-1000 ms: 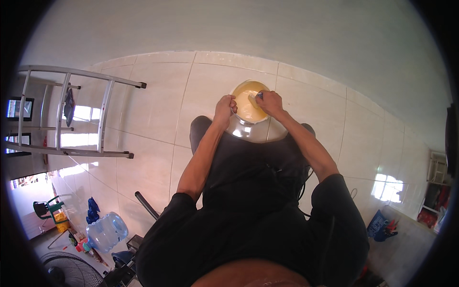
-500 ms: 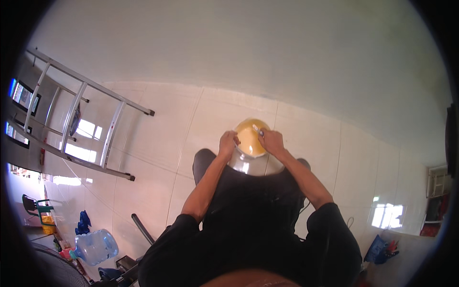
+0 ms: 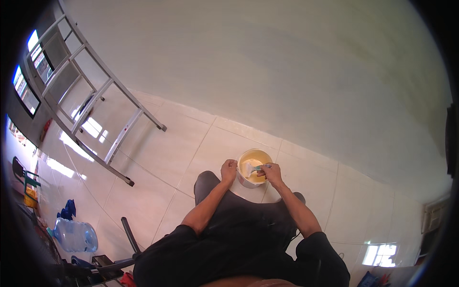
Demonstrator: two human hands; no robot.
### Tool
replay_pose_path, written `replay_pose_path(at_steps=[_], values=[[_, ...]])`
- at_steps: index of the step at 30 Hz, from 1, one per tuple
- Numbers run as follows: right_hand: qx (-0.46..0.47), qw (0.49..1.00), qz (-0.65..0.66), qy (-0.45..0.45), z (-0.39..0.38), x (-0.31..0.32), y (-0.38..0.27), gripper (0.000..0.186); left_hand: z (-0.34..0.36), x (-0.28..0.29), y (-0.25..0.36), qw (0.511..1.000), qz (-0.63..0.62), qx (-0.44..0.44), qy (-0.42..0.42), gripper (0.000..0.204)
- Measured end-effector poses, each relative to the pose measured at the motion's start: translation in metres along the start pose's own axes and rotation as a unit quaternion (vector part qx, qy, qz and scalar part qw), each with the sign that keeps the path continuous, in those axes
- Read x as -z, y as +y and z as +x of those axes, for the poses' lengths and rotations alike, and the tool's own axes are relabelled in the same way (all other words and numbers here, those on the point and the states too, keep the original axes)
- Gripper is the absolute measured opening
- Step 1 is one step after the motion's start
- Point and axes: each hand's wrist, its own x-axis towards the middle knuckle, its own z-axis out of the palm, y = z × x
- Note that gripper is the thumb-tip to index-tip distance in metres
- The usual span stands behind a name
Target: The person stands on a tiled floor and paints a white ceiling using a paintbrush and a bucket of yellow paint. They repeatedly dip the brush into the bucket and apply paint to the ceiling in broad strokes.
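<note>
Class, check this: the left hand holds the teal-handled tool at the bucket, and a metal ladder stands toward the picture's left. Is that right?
Wrong hand: the head view shows the right hand holding the teal-handled tool at the bucket; the left hand is at its rim. The metal ladder does stand toward the left.

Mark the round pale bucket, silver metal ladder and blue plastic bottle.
Round pale bucket (image 3: 246, 182), head view: outer front wall.
Silver metal ladder (image 3: 124, 135), head view: lowest rung.
Blue plastic bottle (image 3: 75, 235), head view: body side.

The bucket (image 3: 245, 182) looks plastic, the floor tiles (image 3: 184, 138) glossy.
</note>
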Motion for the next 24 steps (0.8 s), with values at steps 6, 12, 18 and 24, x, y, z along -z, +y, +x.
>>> replay_pose_path(at_steps=[6, 12, 18, 24], values=[[0.231, 0.919, -0.32, 0.028, -0.004, 0.014, -0.002, 0.019, -0.006, -0.002, -0.007, 1.0, -0.022, 0.01, 0.003, 0.024], [0.312, 0.825, -0.471, 0.024, 0.005, 0.018, 0.001, 0.017, 0.006, 0.006, -0.02, 0.999, -0.03, 0.002, -0.031, 0.025], [0.19, 0.952, -0.239, 0.012, 0.001, 0.015, 0.002, 0.025, 0.008, 0.004, -0.013, 0.998, -0.05, 0.01, -0.046, 0.02], [0.036, 0.995, -0.046, -0.084, 0.004, 0.01, 0.008, 0.02, 0.006, 0.003, -0.01, 0.998, -0.04, 0.014, -0.048, 0.022]])
